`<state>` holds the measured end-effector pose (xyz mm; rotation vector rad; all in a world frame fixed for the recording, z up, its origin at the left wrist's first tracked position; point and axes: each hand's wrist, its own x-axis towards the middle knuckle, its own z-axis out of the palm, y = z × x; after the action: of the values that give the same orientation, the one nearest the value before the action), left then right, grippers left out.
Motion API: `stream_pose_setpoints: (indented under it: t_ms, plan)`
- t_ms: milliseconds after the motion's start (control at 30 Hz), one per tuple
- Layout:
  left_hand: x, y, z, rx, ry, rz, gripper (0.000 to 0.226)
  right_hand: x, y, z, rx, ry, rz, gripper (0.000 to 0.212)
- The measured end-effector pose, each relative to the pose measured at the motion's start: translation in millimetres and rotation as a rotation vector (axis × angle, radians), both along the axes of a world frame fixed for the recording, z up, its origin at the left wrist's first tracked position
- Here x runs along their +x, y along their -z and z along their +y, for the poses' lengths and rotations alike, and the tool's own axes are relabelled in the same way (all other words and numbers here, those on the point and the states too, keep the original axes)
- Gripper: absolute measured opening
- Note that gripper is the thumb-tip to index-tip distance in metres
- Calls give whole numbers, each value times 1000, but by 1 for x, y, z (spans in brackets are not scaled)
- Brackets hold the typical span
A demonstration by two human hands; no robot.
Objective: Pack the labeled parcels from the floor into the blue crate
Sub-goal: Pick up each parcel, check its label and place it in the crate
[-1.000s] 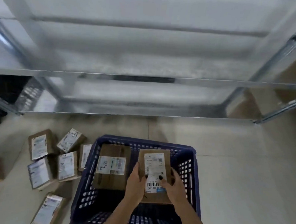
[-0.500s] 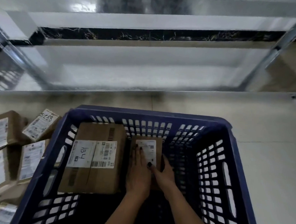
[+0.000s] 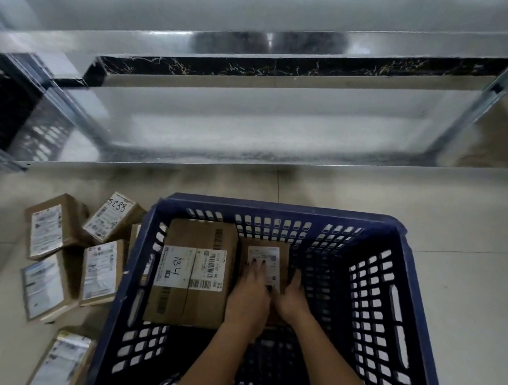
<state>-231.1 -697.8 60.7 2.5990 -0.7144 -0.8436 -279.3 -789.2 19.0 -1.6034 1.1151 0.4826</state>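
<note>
The blue crate [image 3: 275, 206] stands on the tiled floor in front of me. Inside it, at the left, lies a large brown parcel [image 3: 192, 271] with a label marked A34. Right beside it a small labeled parcel [image 3: 268, 252] sits on the crate bottom. My left hand [image 3: 250, 292] lies flat on top of the small parcel, fingers straight over its label. My right hand [image 3: 293, 297] holds its right side, thumb on top and fingers down the edge. Several labeled parcels [image 3: 100, 269] lie on the floor left of the crate, one marked 5288 [image 3: 113, 216].
A metal shelving rack [image 3: 248, 162] runs across the floor just beyond the crate, its lowest shelf bare. Plain tiled floor [image 3: 464, 262] lies to the right of the crate. The right half of the crate bottom holds nothing.
Both hands lowered the small parcel from above the crate rim down to the crate bottom beside the large parcel. My left hand shifted from its edge onto its top.
</note>
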Motion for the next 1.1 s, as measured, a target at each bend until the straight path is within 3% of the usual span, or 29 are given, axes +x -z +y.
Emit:
stream_pose_setpoints:
  t_ms: [67, 167, 433, 667, 833, 1100]
  plan:
    - [3, -42, 6, -54, -38, 70, 54, -9, -19, -1, -46, -31, -32, 94]
    - [7, -120, 14, -62, 31, 40, 53, -12, -104, 3, -116, -119, -48, 86]
    - [54, -413, 49, -162, -69, -112, 58, 22, -450, 13, -305, -277, -203, 85]
    - [86, -641, 85, -358, -59, -222, 63, 34, -682, 38, -458, -284, -363, 82]
    - [78, -725, 133, -409, -138, -201, 57, 29, -766, 80, -453, -271, -492, 83]
    - [48, -770, 245, -529, -426, -162, 53, 39, -805, 203, -292, -275, -594, 80]
